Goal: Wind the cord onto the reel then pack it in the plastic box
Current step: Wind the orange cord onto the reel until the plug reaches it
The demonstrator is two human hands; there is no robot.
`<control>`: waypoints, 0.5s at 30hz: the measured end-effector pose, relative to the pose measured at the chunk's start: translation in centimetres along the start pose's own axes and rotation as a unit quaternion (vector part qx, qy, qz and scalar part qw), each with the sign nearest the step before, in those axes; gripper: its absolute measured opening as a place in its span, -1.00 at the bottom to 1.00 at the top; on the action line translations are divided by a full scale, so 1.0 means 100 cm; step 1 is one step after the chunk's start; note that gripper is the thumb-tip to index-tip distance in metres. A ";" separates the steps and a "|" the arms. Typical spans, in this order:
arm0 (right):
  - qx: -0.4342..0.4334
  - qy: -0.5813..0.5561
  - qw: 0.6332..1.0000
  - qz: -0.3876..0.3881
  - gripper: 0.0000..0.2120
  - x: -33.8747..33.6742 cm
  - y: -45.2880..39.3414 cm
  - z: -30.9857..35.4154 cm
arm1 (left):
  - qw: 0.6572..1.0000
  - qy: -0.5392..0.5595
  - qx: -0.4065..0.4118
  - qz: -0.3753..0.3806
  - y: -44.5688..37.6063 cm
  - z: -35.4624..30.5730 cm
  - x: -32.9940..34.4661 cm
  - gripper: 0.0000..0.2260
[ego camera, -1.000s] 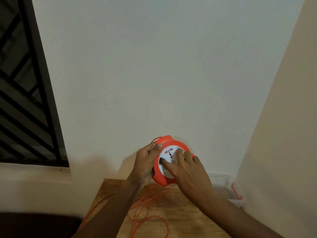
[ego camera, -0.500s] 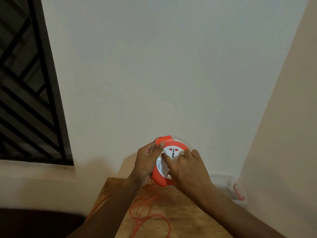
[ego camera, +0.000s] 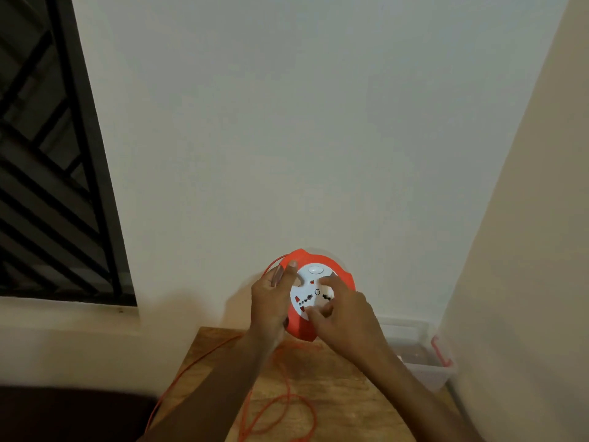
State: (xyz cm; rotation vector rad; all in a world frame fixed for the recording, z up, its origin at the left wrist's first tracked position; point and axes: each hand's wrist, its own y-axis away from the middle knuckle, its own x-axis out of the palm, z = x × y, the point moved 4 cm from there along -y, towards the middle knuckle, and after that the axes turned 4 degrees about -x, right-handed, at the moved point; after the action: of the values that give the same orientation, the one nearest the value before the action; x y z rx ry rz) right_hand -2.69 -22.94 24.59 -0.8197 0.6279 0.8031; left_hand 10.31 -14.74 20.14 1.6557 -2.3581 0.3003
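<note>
An orange reel point(ego camera: 331, 266) with a white socket face is held upright above the far edge of the wooden table point(ego camera: 338, 387). My left hand point(ego camera: 271, 301) grips its left rim, thumb on the front. My right hand point(ego camera: 344, 314) presses its fingers on the white face. Loose orange cord point(ego camera: 280, 406) hangs from the reel and lies in loops on the table, one strand trailing off the left edge. A clear plastic box point(ego camera: 420, 355) with a red latch stands at the table's back right corner.
A white wall rises straight behind the table and a cream wall point(ego camera: 526, 250) closes in on the right. A dark barred window point(ego camera: 47, 170) is at the left. Something dark lies low at the left, beside the table.
The white face has turned under my right hand's fingers, and the socket marks now sit lower left. The cord loops on the table have shifted. My left hand keeps its grip.
</note>
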 end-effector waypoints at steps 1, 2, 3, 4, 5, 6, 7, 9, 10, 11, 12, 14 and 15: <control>-0.080 0.081 0.994 -0.009 -0.60 -0.003 0.003 0.007 | 1.000 0.002 -0.009 0.008 0.000 0.000 0.000 -0.71; -0.151 0.154 0.977 -0.001 -0.64 -0.005 0.005 0.013 | 1.000 0.001 -0.017 0.016 0.000 0.002 0.000 -0.75; -0.208 0.210 0.955 0.022 -0.65 -0.007 0.007 0.019 | 0.999 -0.001 -0.019 0.026 -0.001 0.002 0.000 -0.79; -0.247 0.250 0.935 0.052 -0.63 -0.008 0.008 0.022 | 0.999 -0.002 -0.017 0.039 -0.001 0.002 0.002 -0.81; -0.274 0.275 0.919 0.073 -0.59 -0.009 0.009 0.023 | 0.998 -0.005 -0.013 0.053 0.000 0.002 0.003 -0.84; -0.295 0.291 0.906 0.085 -0.57 -0.011 0.010 0.022 | 0.998 -0.008 -0.010 0.065 0.000 0.000 0.005 -0.86; -0.312 0.307 0.894 0.097 -0.56 -0.013 0.011 0.022 | 0.997 -0.012 -0.004 0.075 0.001 -0.001 0.006 -0.87; -0.338 0.340 0.869 0.124 -0.60 -0.015 0.012 0.020 | 0.996 -0.026 0.000 0.091 0.004 -0.001 0.009 -0.89; -0.343 0.353 0.860 0.135 -0.62 -0.015 0.013 0.018 | 0.995 -0.032 -0.005 0.095 0.004 0.000 0.009 -0.89; -0.341 0.368 0.853 0.145 -0.64 -0.015 0.013 0.016 | 0.994 -0.041 -0.008 0.097 0.003 0.001 0.010 -0.89; -0.335 0.386 0.846 0.154 -0.65 -0.015 0.012 0.014 | 0.993 -0.054 -0.006 0.100 0.003 0.002 0.011 -0.89; -0.326 0.418 0.832 0.163 -0.62 -0.012 0.013 0.010 | 0.990 -0.086 0.003 0.108 0.001 0.001 0.013 -0.89; -0.320 0.430 0.827 0.169 -0.59 -0.010 0.013 0.007 | 0.988 -0.102 0.010 0.113 0.000 -0.001 0.014 -0.89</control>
State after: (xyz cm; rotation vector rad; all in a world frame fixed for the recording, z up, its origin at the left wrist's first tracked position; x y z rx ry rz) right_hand -4.20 -22.17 25.20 -1.7659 1.3694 0.9673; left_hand 9.82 -15.98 20.65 1.4923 -2.7094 0.2023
